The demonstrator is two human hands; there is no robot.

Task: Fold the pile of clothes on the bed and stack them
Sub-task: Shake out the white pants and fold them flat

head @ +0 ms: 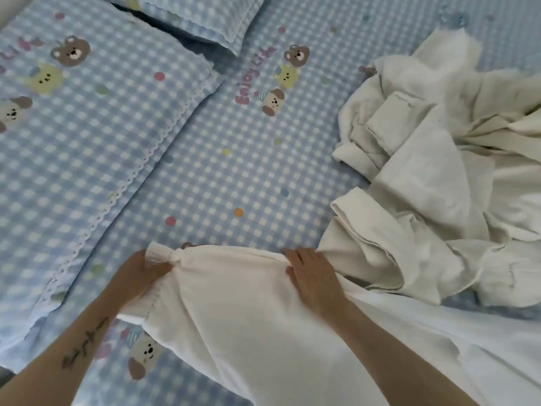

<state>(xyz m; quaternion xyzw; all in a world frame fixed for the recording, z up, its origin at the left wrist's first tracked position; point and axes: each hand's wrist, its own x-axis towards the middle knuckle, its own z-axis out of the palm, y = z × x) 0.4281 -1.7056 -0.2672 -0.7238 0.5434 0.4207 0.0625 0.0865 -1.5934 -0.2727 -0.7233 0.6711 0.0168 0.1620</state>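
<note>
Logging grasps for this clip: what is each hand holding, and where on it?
Left hand grips the white garment at its far left corner. Right hand lies on the same far edge, fingers over the cloth; a grip cannot be told.

White garment (pixel 234 317) spread flat; cream pile (pixel 439 171) rumpled beside.

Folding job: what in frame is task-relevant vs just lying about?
In the job:
white garment, gripped by left hand, right hand flat on it
pile of clothes, unfolded
bed, the work surface

Lying about:
near pillow
far pillow
</note>
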